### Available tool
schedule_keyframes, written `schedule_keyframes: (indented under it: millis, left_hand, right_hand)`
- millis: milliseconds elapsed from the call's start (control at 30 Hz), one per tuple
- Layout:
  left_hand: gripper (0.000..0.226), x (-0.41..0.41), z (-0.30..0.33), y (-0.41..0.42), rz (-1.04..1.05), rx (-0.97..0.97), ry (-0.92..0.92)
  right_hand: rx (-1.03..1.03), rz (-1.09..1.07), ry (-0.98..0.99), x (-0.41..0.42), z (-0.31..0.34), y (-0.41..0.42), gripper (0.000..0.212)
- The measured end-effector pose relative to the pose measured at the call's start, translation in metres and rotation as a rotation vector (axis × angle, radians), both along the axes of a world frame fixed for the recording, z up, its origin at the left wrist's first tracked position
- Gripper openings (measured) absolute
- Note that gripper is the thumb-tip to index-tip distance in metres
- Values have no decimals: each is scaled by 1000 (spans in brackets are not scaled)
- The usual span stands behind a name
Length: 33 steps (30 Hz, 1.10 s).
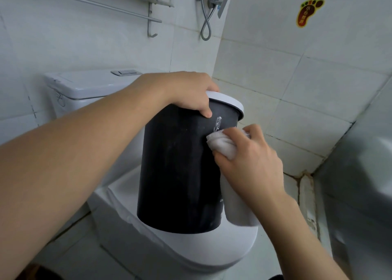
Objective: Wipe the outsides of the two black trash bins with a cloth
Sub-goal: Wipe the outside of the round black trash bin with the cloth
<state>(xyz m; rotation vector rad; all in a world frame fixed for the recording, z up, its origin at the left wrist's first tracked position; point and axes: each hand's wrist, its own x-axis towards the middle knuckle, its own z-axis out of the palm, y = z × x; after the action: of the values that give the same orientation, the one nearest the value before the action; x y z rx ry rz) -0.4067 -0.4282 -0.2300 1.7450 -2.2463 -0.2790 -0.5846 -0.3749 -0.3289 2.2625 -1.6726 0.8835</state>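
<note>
My left hand (pixel 186 92) grips the white rim of the black bin (pixel 180 169) at twelve o'clock, fingers curled over it, thumb on the wall. The bin stands tilted on the closed toilet lid (pixel 191 248); its inside is hidden. At three o'clock, my right hand (pixel 250 163) presses the bunched white cloth (pixel 222 143) against its side, fingers clenched round it.

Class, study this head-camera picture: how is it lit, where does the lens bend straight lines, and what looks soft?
Head view: soft, even light without hard shadows; wide-angle bending curves the towel rail and tile lines; the black bin shows only dull sheen; the right-edge sink looks smeared.
</note>
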Motion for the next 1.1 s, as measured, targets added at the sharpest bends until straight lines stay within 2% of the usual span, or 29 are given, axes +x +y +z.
schedule_keyframes:
  millis: [133, 500, 700, 867, 1000, 1100]
  left_hand:
    - [18, -5, 0, -2, -19, -13, -31]
    - [17, -5, 2, -2, -18, 0, -41]
    - [16, -9, 2, -2, -14, -19, -73]
    - [13, -8, 1, -3, -17, -20, -77]
    - [45, -6, 0, -2, -1, -27, -36]
    - [46, -5, 0, -2, -24, -23, -23]
  right_hand:
    - [-52, 6, -63, 6, 22, -18, 24]
    - [21, 57, 45, 2, 2, 3, 23]
    - [-31, 50, -76, 2, 21, -20, 24]
    - [-63, 56, -80, 3, 19, -23, 23]
    - [-27, 80, -84, -1, -5, -6, 25]
    - [12, 104, -123, -5, -18, 0, 27]
